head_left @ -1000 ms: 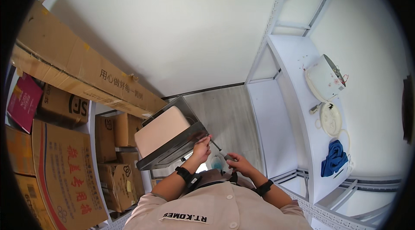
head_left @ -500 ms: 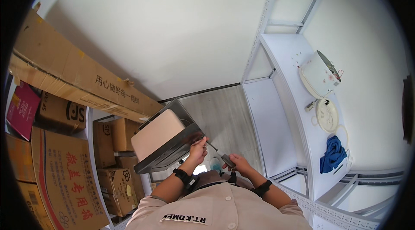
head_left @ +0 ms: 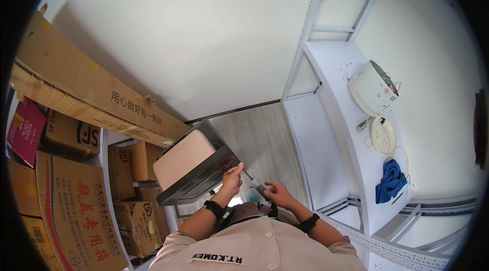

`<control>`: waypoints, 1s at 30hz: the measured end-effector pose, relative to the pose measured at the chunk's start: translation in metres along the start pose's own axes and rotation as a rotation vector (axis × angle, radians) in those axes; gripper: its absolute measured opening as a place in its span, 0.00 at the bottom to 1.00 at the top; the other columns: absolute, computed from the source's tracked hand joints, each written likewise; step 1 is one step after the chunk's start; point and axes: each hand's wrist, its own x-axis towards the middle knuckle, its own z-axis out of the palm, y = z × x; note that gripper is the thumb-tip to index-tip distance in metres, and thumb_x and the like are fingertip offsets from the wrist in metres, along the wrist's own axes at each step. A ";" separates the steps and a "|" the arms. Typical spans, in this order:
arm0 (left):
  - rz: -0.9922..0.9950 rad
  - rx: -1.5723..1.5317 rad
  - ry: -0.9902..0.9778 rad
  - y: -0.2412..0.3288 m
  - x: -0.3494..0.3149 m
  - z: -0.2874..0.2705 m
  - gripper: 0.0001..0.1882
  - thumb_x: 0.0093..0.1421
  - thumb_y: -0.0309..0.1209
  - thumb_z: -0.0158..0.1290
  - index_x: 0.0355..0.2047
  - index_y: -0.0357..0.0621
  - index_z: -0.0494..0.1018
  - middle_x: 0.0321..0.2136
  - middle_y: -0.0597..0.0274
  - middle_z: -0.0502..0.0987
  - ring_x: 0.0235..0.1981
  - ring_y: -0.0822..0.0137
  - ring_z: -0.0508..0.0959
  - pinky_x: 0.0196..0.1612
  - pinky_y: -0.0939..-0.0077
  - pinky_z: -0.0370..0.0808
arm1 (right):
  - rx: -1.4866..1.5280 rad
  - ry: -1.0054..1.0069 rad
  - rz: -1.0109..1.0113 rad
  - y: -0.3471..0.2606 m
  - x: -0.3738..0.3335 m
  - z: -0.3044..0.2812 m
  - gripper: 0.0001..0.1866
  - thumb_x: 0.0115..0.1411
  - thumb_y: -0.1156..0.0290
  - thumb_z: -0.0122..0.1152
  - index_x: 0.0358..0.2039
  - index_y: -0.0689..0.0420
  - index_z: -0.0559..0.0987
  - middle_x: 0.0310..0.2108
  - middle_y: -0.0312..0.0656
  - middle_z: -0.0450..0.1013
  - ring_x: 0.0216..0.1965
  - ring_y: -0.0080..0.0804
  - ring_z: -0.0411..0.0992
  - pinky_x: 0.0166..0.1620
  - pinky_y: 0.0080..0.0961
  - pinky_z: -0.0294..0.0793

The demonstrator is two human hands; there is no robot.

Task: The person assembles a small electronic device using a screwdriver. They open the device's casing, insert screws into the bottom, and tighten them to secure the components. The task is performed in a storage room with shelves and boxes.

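Observation:
Slanting in front of me is a dark, flat-sided case (head_left: 196,176) with a rounded pale pink block or cover (head_left: 186,158) set against it. My left hand (head_left: 233,178) is closed at the right corner of its dark side, thumb and finger pinched there around the end of a thin metal shaft. To the lower right, my right hand (head_left: 279,194) has its fingers around the dark grey handle of a screwdriver (head_left: 262,189). The shaft points up-left toward the left hand. Whether its tip sits in a screw is too small to tell.
Cardboard boxes (head_left: 84,210) fill a rack on the left, with a long carton (head_left: 97,93) across the top. On the white shelf (head_left: 331,72) at right stand a flowered white pot-like housing (head_left: 374,88), a round cream plate (head_left: 383,136) and a blue cloth (head_left: 391,182).
My right hand has shifted slightly left with the screwdriver handle, and its fingers look looser and straighter. The left hand stays at the case corner.

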 end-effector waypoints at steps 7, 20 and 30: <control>-0.087 -0.089 -0.183 0.005 -0.009 -0.006 0.09 0.63 0.37 0.53 0.39 0.47 0.76 0.24 0.76 0.64 0.15 0.81 0.55 0.17 0.84 0.51 | 0.233 -0.110 0.206 -0.015 -0.001 0.001 0.18 0.67 0.66 0.46 0.55 0.57 0.65 0.35 0.44 0.76 0.31 0.25 0.73 0.30 0.24 0.72; -0.014 0.020 -0.143 0.002 -0.010 -0.006 0.09 0.62 0.39 0.55 0.37 0.49 0.77 0.26 0.78 0.66 0.16 0.82 0.56 0.17 0.84 0.51 | 0.072 0.039 0.096 -0.014 -0.005 0.009 0.24 0.63 0.61 0.54 0.57 0.57 0.64 0.32 0.43 0.74 0.25 0.28 0.74 0.27 0.22 0.72; 0.001 0.069 -0.076 0.007 -0.009 -0.004 0.12 0.57 0.41 0.60 0.35 0.49 0.77 0.23 0.76 0.64 0.15 0.83 0.54 0.16 0.84 0.49 | 0.206 -0.052 0.177 -0.017 -0.004 0.010 0.25 0.64 0.59 0.52 0.57 0.57 0.62 0.34 0.41 0.71 0.24 0.27 0.73 0.25 0.21 0.70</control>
